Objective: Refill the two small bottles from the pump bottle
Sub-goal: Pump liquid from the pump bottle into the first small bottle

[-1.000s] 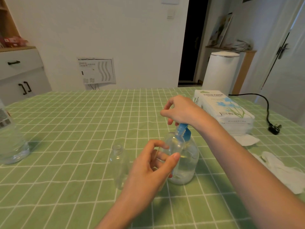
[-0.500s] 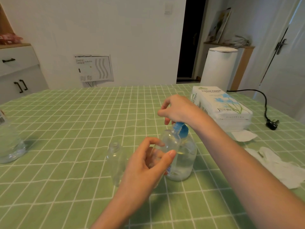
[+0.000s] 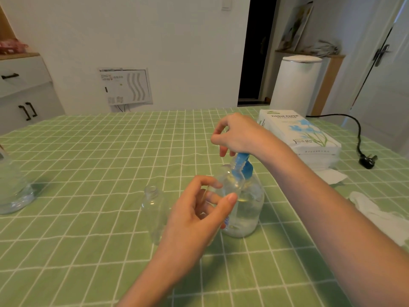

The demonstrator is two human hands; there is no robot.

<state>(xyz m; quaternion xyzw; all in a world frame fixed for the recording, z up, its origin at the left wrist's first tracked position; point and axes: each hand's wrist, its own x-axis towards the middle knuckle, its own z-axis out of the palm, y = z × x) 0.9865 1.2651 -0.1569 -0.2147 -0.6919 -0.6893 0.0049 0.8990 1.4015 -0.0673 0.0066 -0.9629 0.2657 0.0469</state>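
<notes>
A clear pump bottle (image 3: 247, 209) with a blue pump head (image 3: 242, 165) stands on the green checked tablecloth (image 3: 88, 162). My right hand (image 3: 239, 135) rests on top of the pump head, fingers curled over it. My left hand (image 3: 199, 216) holds a small clear bottle (image 3: 230, 185) up against the blue spout, its mouth at the nozzle. A second small clear bottle (image 3: 153, 209) stands open and upright on the cloth just left of my left hand, untouched.
A large clear water bottle (image 3: 11, 187) stands at the left edge. A tissue paper pack (image 3: 298, 136) lies at the right, with loose tissues (image 3: 376, 213) nearer me. A black cable with a plug (image 3: 366, 161) lies at the far right.
Both hands stay in place at the pump bottle; the small bottle stays at the spout. The camera view has shifted slightly.
</notes>
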